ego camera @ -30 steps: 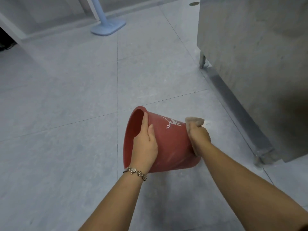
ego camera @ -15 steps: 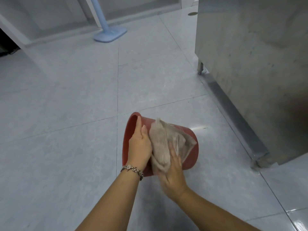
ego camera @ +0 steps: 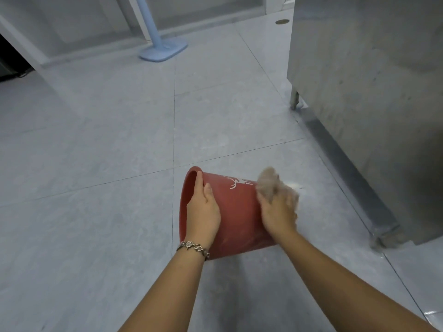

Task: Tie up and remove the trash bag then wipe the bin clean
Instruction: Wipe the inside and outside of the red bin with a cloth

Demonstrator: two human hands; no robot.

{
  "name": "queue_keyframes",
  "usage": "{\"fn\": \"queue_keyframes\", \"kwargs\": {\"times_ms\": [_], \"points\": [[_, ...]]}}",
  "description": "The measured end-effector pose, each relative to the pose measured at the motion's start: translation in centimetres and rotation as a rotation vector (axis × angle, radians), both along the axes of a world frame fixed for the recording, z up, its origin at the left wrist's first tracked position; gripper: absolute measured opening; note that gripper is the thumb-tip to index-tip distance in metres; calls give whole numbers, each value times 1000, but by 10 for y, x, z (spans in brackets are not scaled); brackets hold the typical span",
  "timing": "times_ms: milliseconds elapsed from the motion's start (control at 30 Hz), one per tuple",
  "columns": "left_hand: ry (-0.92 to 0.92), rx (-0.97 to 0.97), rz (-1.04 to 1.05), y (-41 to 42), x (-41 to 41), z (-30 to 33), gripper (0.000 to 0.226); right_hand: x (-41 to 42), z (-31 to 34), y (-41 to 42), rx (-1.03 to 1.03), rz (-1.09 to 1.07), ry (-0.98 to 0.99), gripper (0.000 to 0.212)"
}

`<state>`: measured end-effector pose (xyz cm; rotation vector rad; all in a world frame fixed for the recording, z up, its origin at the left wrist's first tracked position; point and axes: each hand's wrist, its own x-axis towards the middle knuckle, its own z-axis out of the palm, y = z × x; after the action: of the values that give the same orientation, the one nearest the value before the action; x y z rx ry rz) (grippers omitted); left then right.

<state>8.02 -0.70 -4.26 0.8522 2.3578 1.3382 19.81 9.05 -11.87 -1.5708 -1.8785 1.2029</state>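
A red plastic bin with a white print is held on its side above the floor, mouth facing left. My left hand grips its rim, thumb inside the opening, a bracelet on the wrist. My right hand presses a beige cloth against the bin's outer wall near the bottom end; hand and cloth are blurred. No trash bag is in view.
A steel cabinet on short legs stands close on the right. A light blue mop rests on the grey tiled floor at the back, by a wall base.
The bin turned from bottom-up back onto its side. My right hand slid the cloth from the middle of the bin to its far right end.
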Motion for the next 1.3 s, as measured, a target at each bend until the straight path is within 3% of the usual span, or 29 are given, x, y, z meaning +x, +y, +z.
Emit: {"fn": "queue_keyframes", "kwargs": {"times_ms": [100,200,400,533,600,633,733,800,900,1000,1133,1300], "points": [[-87,6,-60,5,-6,5,43,-26,18,-29,253,271,139,60],[-181,-5,-23,3,-11,9,46,-28,25,-20,242,219,118,56],[-237,-65,-368,-35,-11,9,34,-39,36,39,-21,80,-80,71],[-118,-122,-442,-57,-5,-5,27,-46,44,64,-253,117,23,79],[5,-121,-385,-58,-3,-7,26,-48,47,62,-330,166,105,60],[84,-112,-344,-56,-4,-7,28,-47,49,55,-320,222,118,45],[291,-120,-230,-47,-6,-3,36,-41,50,20,-177,197,34,62],[295,-117,-183,-41,-1,-1,36,-36,48,-20,-39,159,61,68],[166,-79,-144,-32,10,2,27,-34,46,-79,156,343,260,59],[174,-116,-270,-31,12,5,46,-25,42,-93,283,255,223,53],[243,-93,-347,-26,16,10,49,-13,26,-83,495,131,141,58],[234,-75,-273,-20,15,8,48,-14,-8,-27,134,-122,60,78]]}}
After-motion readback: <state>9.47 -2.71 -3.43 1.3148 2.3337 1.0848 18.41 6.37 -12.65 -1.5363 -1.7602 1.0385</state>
